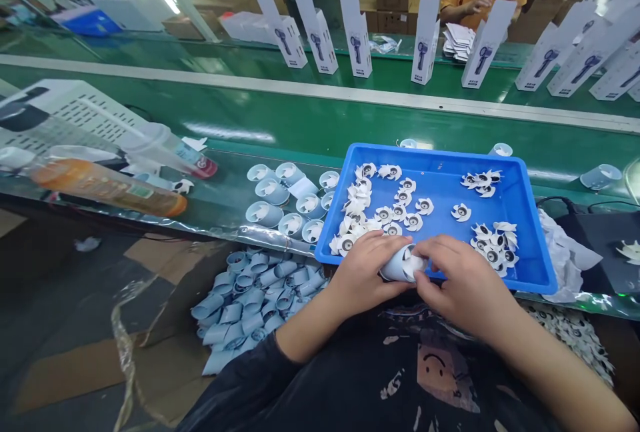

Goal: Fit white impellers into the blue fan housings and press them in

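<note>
My left hand (371, 265) is wrapped round a light blue cylindrical housing (393, 268), tilted with its mouth towards the right. At that mouth sits a white fan impeller (412, 263), and the thumb and fingers of my right hand (453, 279) close on it. Both hands are over the near edge of a blue tray (440, 165). Inside the tray lie white impellers with dark round hubs: a heap on the left (357, 199), several loose ones in the middle (400, 212) and another cluster on the right (494, 245).
Left of the tray stand several housings (267, 191) with impellers inside. A box below holds many housings (255, 299). An orange drink bottle (110, 185) lies further left. White cartons (356, 45) line the green conveyor (300, 112); two people are beyond it.
</note>
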`<state>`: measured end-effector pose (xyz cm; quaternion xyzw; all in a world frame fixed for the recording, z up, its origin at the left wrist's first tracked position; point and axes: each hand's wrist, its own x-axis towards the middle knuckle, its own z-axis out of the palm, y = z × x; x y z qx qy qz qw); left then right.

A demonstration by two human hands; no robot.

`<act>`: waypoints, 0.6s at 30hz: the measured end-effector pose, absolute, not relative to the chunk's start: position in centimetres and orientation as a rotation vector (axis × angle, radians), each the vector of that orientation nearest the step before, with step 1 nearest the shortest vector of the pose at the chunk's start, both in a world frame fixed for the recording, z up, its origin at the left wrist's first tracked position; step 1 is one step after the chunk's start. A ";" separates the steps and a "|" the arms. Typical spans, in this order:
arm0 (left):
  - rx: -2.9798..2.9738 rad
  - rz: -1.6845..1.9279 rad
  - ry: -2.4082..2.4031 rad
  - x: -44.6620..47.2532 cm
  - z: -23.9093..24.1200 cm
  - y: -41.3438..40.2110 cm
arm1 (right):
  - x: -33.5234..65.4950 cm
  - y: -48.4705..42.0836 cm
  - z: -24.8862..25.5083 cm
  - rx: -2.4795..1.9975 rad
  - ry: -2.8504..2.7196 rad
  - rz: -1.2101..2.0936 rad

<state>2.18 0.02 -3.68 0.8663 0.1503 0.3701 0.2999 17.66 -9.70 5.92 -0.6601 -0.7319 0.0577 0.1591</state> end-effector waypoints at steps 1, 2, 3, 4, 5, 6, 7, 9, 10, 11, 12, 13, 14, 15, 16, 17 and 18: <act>2.285 0.995 0.394 2.2 -3.6 0.1 | 17.8 -9.8 6.2 -1.872 -2.061 0.212; 2.277 1.009 0.394 2.2 -3.6 0.1 | 17.9 -9.9 6.3 -1.856 -2.042 0.239; 2.277 1.024 0.392 2.2 -3.5 0.2 | 17.9 -10.0 6.4 -1.839 -2.035 0.242; 2.281 1.041 0.389 2.3 -3.5 0.2 | 17.9 -10.0 6.5 -1.822 -2.041 0.227; 2.291 1.063 0.383 2.4 -3.4 0.1 | 17.8 -10.0 6.4 -1.808 -2.054 0.195; 2.303 1.095 0.378 2.5 -3.3 0.1 | 17.8 -10.0 6.2 -1.801 -2.069 0.149; 2.314 1.139 0.376 2.6 -3.3 0.0 | 17.7 -9.9 6.0 -1.800 -2.083 0.099; 2.323 1.246 0.371 2.8 -3.1 -0.4 | 17.7 -9.7 5.7 -1.798 -2.100 0.026; 2.321 1.300 0.371 2.9 -3.1 -0.5 | 17.7 -9.6 5.6 -1.786 -2.099 0.014; 2.315 1.345 0.373 2.9 -3.0 -0.7 | 17.8 -9.5 5.6 -1.763 -2.088 0.016; 2.308 1.374 0.376 2.9 -2.9 -0.8 | 18.0 -9.3 5.7 -1.732 -2.073 0.038; 2.305 1.388 0.375 2.9 -2.9 -0.9 | 18.1 -9.2 5.7 -1.696 -2.053 0.080; 2.303 1.393 0.372 2.9 -2.8 -1.0 | 18.3 -9.2 5.8 -1.663 -2.029 0.140; 2.303 1.393 0.365 2.9 -2.8 -1.0 | 18.5 -9.1 5.9 -1.640 -2.002 0.207; 2.302 1.395 0.354 2.9 -2.7 -1.0 | 18.6 -9.1 6.0 -1.632 -1.977 0.266; 2.301 1.405 0.344 2.9 -2.7 -1.0 | 18.7 -9.0 6.0 -1.634 -1.955 0.306; 2.303 1.424 0.339 2.9 -2.8 -1.0 | 18.7 -9.0 6.0 -1.645 -1.940 0.325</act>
